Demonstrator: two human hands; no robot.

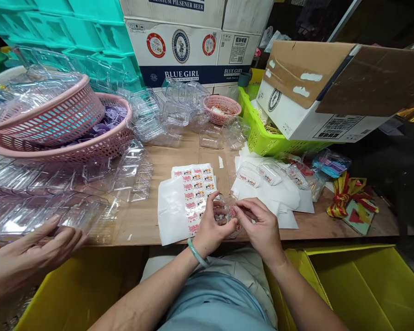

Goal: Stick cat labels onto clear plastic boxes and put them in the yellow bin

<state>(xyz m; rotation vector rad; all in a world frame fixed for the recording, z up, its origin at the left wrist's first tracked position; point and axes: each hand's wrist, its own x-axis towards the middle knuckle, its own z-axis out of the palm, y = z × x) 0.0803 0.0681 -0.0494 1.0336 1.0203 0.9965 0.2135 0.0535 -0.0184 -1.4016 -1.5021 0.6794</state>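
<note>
My left hand [211, 226], with a pale green bangle at the wrist, grips a small clear plastic box [227, 202] over the table's front edge. Thumb and fingers of my right hand [260, 227] pinch a red-printed sticker [233, 211] against that box. Whether the sticker lies flat on the plastic cannot be made out. Just beyond my left hand are sheets of cat-print stickers [193, 188], partly covered by its fingers. White backing paper [172, 211] lies beside them. To the right, several clear boxes with stickers [249, 177] rest on white sheets [290, 198].
Another person's hand [51, 243] touches rows of clear boxes [55, 211] at left. Pink baskets [100, 148] stand behind. A lime crate [262, 142] holds a tilted carton [293, 87] at right. Beer cartons [179, 50] back the table; yellow bins [359, 276] stand below its edge.
</note>
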